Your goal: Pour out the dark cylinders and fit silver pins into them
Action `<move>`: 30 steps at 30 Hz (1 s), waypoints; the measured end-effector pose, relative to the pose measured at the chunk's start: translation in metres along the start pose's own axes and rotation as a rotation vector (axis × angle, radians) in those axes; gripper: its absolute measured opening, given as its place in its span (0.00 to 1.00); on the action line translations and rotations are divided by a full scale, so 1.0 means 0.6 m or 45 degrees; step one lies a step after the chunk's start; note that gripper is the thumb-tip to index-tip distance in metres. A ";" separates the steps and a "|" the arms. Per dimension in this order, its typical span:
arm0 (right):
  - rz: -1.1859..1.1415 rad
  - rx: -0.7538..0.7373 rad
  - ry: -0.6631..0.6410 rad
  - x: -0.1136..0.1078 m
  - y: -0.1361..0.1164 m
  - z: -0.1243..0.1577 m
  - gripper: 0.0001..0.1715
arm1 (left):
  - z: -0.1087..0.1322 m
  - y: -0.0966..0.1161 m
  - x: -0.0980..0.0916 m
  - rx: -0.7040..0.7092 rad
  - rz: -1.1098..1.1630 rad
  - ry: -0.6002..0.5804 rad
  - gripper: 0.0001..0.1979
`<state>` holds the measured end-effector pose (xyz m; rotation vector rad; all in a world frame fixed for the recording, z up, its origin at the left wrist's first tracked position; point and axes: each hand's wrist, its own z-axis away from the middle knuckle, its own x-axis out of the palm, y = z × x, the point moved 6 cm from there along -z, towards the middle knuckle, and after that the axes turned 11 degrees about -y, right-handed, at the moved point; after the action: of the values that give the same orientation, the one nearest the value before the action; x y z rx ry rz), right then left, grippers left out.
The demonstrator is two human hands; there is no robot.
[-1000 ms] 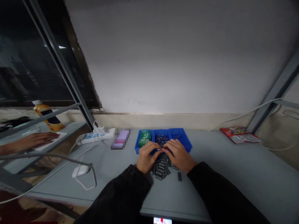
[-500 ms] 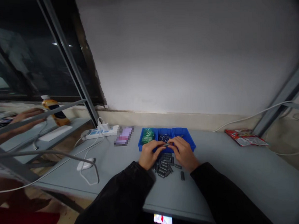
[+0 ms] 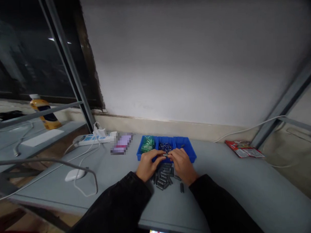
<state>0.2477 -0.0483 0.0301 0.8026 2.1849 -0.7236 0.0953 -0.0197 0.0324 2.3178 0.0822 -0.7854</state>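
Since the head view is the only one we have, we read everything from it: the left hand (image 3: 147, 166) and the right hand (image 3: 182, 166) curl inward, fingertips meeting at the front wall of a shallow blue plastic three-compartment tray (image 3: 139, 154), and they seem to pinch something small and dark, too small for us to name. Behind them, slim dark pins (image 3: 165, 147) fill the middle compartment and green parts (image 3: 147, 144) the left one. A loose heap of dark grey cylinders (image 3: 162, 177) lies on the pale grey table (image 3: 224, 182) just below the wrists, with a lone dark cylinder (image 3: 181, 187) beside it. We judge the risks lie here: a piece this small could slip from the fingertips into the pins, and a black sleeve (image 3: 112, 206) dragging across could scatter the heap
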 end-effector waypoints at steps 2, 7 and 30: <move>-0.020 0.024 -0.040 0.000 -0.002 -0.001 0.17 | 0.000 0.001 -0.001 0.002 -0.003 0.013 0.08; -0.081 0.097 0.036 -0.011 0.000 0.000 0.12 | 0.002 -0.003 -0.003 -0.062 -0.028 0.068 0.06; 0.007 0.103 0.025 -0.009 -0.003 -0.002 0.11 | 0.001 -0.011 -0.008 -0.147 0.071 0.127 0.07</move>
<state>0.2489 -0.0505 0.0355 0.8600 2.1816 -0.8092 0.0893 -0.0142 0.0312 2.2391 0.1042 -0.6207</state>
